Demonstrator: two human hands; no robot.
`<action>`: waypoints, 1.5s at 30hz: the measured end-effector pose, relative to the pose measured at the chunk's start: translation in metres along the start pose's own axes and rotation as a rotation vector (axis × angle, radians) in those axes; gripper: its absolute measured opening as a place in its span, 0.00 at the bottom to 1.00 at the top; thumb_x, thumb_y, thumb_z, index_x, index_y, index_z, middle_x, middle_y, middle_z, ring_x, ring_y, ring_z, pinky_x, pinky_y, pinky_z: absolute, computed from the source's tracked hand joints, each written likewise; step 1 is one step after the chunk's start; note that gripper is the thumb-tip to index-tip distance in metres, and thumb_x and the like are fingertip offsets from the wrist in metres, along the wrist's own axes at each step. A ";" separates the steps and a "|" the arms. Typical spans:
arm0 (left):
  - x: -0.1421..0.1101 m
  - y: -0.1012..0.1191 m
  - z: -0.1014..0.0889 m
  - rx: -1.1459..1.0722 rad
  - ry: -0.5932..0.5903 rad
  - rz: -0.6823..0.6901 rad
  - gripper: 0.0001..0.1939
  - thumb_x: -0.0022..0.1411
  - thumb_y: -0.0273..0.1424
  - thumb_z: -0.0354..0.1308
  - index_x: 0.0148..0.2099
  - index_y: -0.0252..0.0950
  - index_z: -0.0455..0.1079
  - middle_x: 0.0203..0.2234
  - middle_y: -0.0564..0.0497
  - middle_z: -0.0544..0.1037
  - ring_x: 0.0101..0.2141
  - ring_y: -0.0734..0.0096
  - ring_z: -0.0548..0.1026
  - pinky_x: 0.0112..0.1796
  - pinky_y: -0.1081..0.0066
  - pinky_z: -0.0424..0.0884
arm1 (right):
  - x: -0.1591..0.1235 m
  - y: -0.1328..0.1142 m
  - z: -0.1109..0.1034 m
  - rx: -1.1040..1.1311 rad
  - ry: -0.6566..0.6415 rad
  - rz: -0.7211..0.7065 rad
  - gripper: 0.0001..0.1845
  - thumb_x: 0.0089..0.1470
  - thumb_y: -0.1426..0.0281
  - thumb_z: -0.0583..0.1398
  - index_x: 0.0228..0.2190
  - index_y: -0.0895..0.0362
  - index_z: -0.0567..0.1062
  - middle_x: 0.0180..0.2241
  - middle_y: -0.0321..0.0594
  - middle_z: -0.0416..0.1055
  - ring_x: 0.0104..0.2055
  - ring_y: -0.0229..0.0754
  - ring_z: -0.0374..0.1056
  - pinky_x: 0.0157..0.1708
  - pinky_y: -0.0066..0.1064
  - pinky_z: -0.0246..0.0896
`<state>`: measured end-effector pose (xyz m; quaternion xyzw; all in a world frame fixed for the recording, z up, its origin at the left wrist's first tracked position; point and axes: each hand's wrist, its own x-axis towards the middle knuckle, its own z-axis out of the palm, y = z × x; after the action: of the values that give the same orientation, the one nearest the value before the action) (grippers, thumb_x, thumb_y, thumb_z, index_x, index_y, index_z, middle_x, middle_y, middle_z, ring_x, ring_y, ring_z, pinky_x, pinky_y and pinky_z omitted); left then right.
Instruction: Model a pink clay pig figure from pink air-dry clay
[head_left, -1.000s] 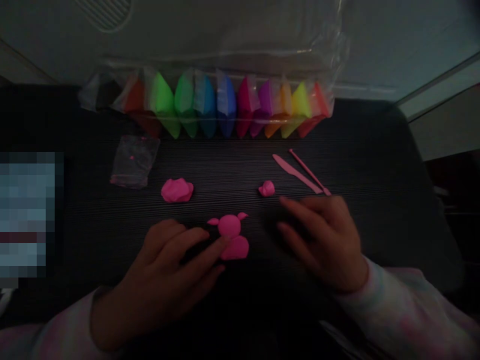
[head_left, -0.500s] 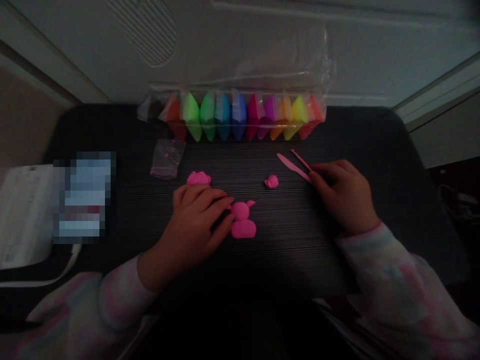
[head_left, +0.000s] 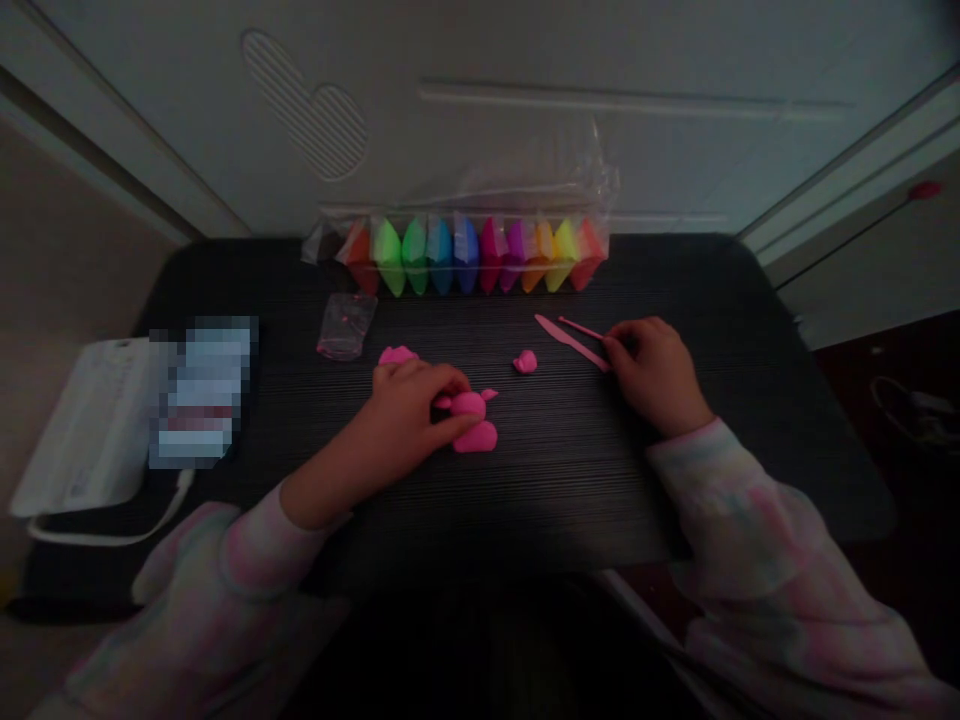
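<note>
A pink clay figure (head_left: 469, 404) lies on the dark table, with a round head, two small pointed ears and a wider body below. My left hand (head_left: 409, 405) holds it by the head, the thumb across its lower left and the index finger curled above. Partly behind that hand is a larger pink clay lump (head_left: 397, 355). My right hand (head_left: 652, 370) pinches the end of a thin pink modelling stick (head_left: 581, 328). Just under its fingertips lies a pink plastic clay knife (head_left: 566, 339). A small pink clay piece (head_left: 526, 362) sits between the hands.
Bagged clay packs in several colours (head_left: 465, 258) stand along the table's back edge. A small clear wrapper (head_left: 346, 327) lies in front of them. At the left are a phone (head_left: 202, 390), its screen blurred, a white box-like object (head_left: 94, 425) and a white cable (head_left: 161, 520).
My left thumb and index finger have closed round the figure's head. The stick in my right hand lies at a flatter angle. The whole view has shifted a little.
</note>
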<state>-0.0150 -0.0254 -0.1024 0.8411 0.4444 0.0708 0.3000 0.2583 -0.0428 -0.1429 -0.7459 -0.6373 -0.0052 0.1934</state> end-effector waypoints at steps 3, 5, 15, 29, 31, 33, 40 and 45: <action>0.003 0.001 -0.002 -0.070 0.058 -0.027 0.12 0.52 0.39 0.56 0.37 0.39 0.68 0.33 0.55 0.74 0.36 0.67 0.69 0.45 0.60 0.55 | -0.001 -0.002 -0.001 0.019 0.061 -0.015 0.07 0.49 0.70 0.56 0.27 0.59 0.73 0.29 0.43 0.69 0.34 0.45 0.63 0.36 0.37 0.58; 0.005 0.000 0.001 -0.082 0.123 -0.040 0.14 0.52 0.40 0.56 0.40 0.39 0.68 0.32 0.55 0.75 0.37 0.67 0.70 0.47 0.58 0.52 | -0.003 -0.005 -0.004 0.024 0.084 -0.056 0.08 0.49 0.67 0.57 0.29 0.58 0.74 0.31 0.44 0.70 0.35 0.46 0.63 0.37 0.37 0.57; 0.002 -0.004 0.011 0.017 0.249 -0.051 0.09 0.54 0.39 0.54 0.34 0.39 0.69 0.32 0.54 0.76 0.40 0.64 0.69 0.49 0.55 0.47 | -0.008 -0.018 -0.005 -0.039 -0.093 -0.108 0.10 0.51 0.66 0.54 0.30 0.58 0.74 0.33 0.45 0.71 0.36 0.47 0.64 0.34 0.37 0.55; -0.009 -0.002 0.015 0.050 0.292 -0.013 0.12 0.58 0.38 0.51 0.43 0.42 0.69 0.32 0.53 0.76 0.38 0.65 0.70 0.47 0.55 0.48 | -0.014 -0.033 -0.011 0.237 0.135 -0.100 0.11 0.53 0.71 0.50 0.39 0.58 0.66 0.34 0.45 0.68 0.35 0.42 0.66 0.35 0.36 0.61; -0.011 -0.002 0.016 0.086 0.273 0.029 0.13 0.59 0.38 0.50 0.44 0.41 0.69 0.32 0.52 0.76 0.37 0.65 0.70 0.46 0.55 0.49 | -0.015 -0.035 -0.012 0.253 0.111 -0.115 0.11 0.54 0.71 0.50 0.39 0.58 0.66 0.34 0.44 0.68 0.35 0.43 0.66 0.35 0.36 0.61; -0.013 -0.003 0.014 0.145 0.270 0.089 0.15 0.58 0.38 0.50 0.45 0.38 0.69 0.28 0.52 0.76 0.35 0.65 0.70 0.46 0.56 0.50 | -0.016 -0.035 -0.012 0.277 0.107 -0.095 0.10 0.54 0.70 0.50 0.39 0.57 0.66 0.33 0.43 0.68 0.34 0.42 0.66 0.34 0.36 0.61; -0.017 -0.006 0.002 0.276 0.151 0.268 0.23 0.51 0.39 0.54 0.50 0.39 0.65 0.40 0.45 0.71 0.44 0.57 0.65 0.49 0.52 0.50 | -0.018 -0.032 -0.012 0.347 0.129 -0.029 0.12 0.53 0.69 0.52 0.40 0.56 0.66 0.35 0.41 0.68 0.33 0.40 0.65 0.32 0.33 0.61; -0.014 -0.006 0.006 0.255 0.098 0.267 0.15 0.51 0.32 0.52 0.42 0.37 0.68 0.42 0.46 0.69 0.47 0.58 0.63 0.53 0.50 0.43 | -0.025 -0.039 -0.017 0.291 0.095 -0.100 0.13 0.54 0.67 0.52 0.41 0.56 0.66 0.34 0.41 0.69 0.30 0.39 0.66 0.30 0.32 0.61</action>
<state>-0.0257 -0.0365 -0.1083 0.9194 0.3481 0.0940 0.1568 0.2203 -0.0669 -0.1228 -0.6762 -0.6580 0.0421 0.3286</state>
